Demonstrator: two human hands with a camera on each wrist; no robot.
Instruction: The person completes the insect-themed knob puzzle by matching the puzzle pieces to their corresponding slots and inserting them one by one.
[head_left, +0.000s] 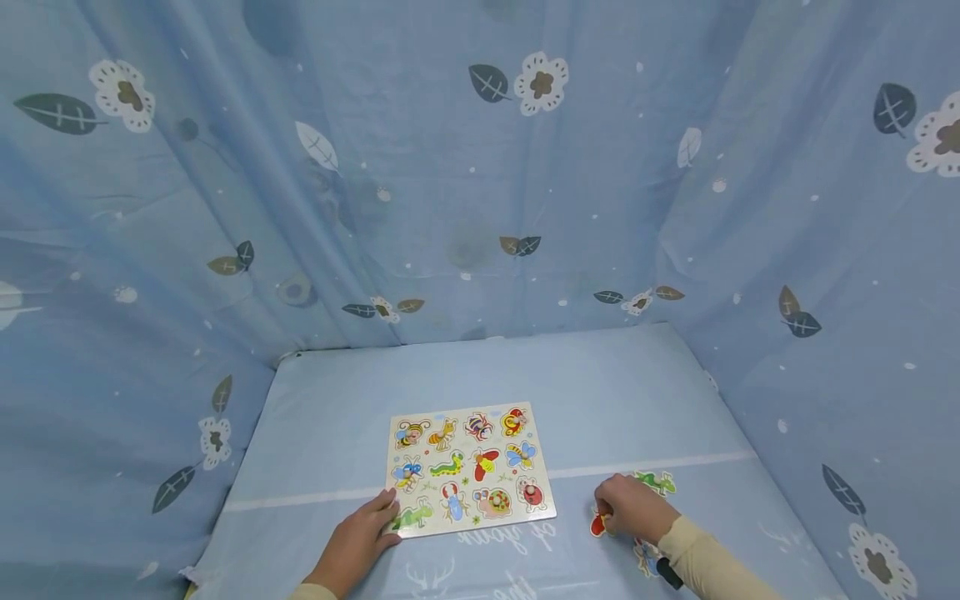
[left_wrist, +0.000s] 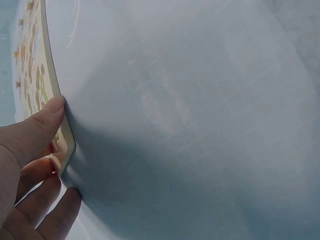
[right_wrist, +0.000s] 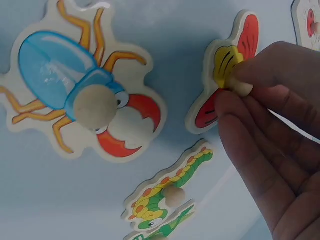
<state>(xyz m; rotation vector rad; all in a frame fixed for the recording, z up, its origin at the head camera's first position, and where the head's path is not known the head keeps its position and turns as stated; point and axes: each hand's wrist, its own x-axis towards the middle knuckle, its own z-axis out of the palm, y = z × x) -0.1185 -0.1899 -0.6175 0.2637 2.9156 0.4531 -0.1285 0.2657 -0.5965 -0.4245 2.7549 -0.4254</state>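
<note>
A flat puzzle board with colourful insect pictures lies on the cloth. At its near left corner my left hand holds on, thumb against the near edge and fingers around the corner. To the right of the board, my right hand pinches the wooden knob of a red and yellow winged-insect puzzle piece between thumb and fingertips. Whether that piece still touches the cloth I cannot tell. Beside it lies a blue beetle piece with a round knob. A yellow-green caterpillar piece lies farther along.
A green piece shows beyond the right hand, and part of a red knobbed piece at the right wrist view's corner. A dark wrist strap partly covers the beetle. Blue patterned curtains enclose the cloth-covered surface.
</note>
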